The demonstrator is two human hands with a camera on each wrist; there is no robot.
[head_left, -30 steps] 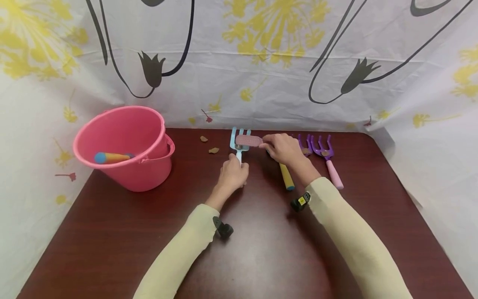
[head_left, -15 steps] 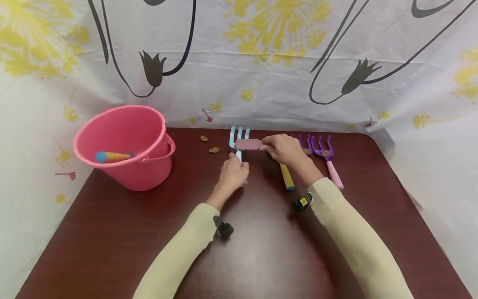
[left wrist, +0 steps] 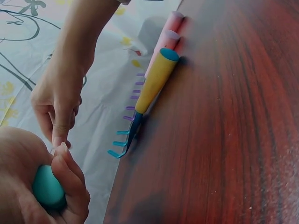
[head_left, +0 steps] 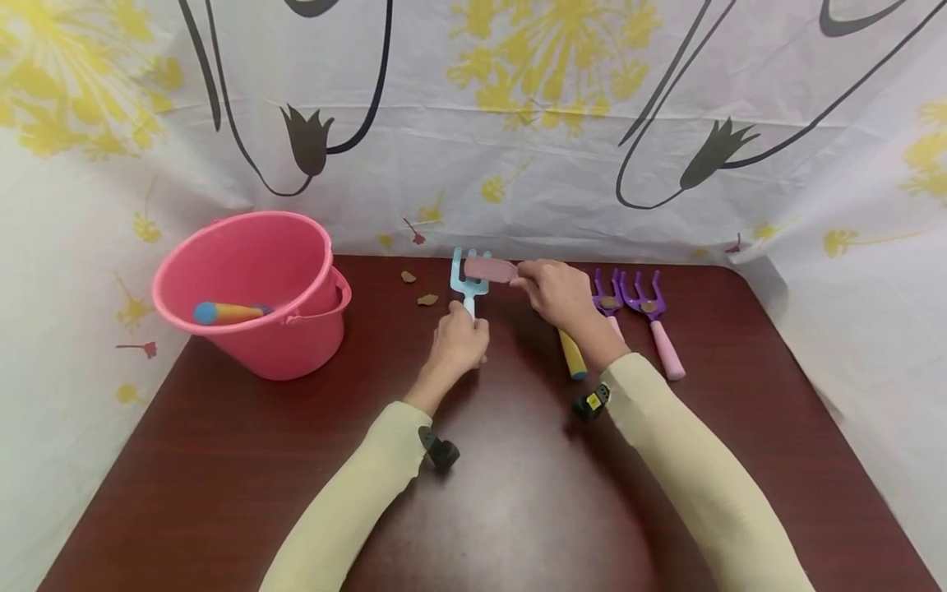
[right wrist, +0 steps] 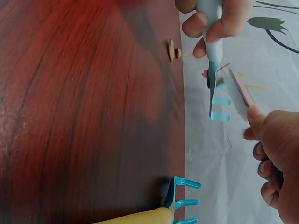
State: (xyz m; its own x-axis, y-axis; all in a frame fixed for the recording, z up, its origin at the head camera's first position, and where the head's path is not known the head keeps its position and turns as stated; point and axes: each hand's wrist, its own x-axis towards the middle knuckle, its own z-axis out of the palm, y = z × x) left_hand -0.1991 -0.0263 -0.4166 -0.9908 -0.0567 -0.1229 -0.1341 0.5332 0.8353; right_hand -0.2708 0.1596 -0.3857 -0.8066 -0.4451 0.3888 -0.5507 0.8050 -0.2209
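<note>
My left hand [head_left: 457,339] grips the pale handle of a light blue hand fork [head_left: 468,287], prongs pointing away toward the curtain. The handle's teal end [left wrist: 48,187] shows inside the left hand's curled fingers in the left wrist view. My right hand [head_left: 561,294] pinches a flat pink paddle-shaped tool [head_left: 490,270] with a rounded end, seen thin and edge-on in the right wrist view. It overlaps the fork's prongs in the head view. In the right wrist view, the pink tool [right wrist: 242,88] is close beside the fork's head. A small dark brown patch [right wrist: 219,81] shows at that head.
A pink bucket [head_left: 303,345] stands at left with an orange-handled tool [head_left: 229,312] inside. Two brown leaf-like bits [head_left: 427,300] lie near the back edge. Right of centre lie a yellow-handled fork [head_left: 572,355] and two purple forks [head_left: 647,306] bearing brown bits. A patterned curtain [head_left: 414,164] hangs behind.
The pink tool has shifted slightly up and left and tilted over the fork's prongs. The fork has tipped a little in my left hand; both hands keep their holds.
</note>
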